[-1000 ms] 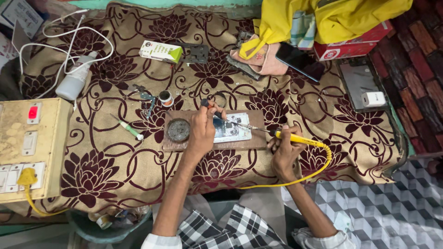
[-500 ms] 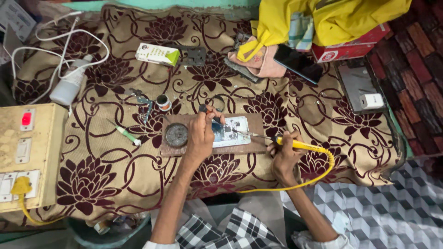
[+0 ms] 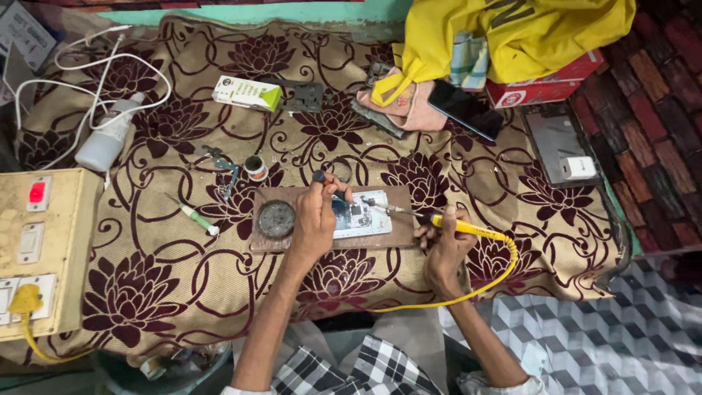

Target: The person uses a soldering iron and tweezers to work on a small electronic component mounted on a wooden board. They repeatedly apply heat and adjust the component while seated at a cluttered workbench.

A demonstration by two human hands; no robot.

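Observation:
An opened phone with its circuit board showing [image 3: 363,217] lies on a small brown wooden board [image 3: 398,235]. My left hand [image 3: 316,218] rests on the phone's left side and pinches a thin dark-handled tool. My right hand [image 3: 442,245] grips a yellow soldering iron [image 3: 468,228] whose metal tip reaches left onto the circuit board. A yellow cord [image 3: 468,292] loops down from the iron. A round dark tin [image 3: 276,219] sits on the board's left end.
On the floral cloth [image 3: 146,292] lie a green-handled tool [image 3: 196,216], tweezers [image 3: 227,170], a small pot [image 3: 255,167], a green and white box [image 3: 246,93], a black phone [image 3: 465,110] and a white bottle [image 3: 108,136]. A switchboard [image 3: 40,249] stands left. Yellow cloth [image 3: 526,33] lies at back.
The view has shifted slightly. My right hand has slid the soldering iron a little left, bringing its tip onto the circuit board. My left hand stays on the phone.

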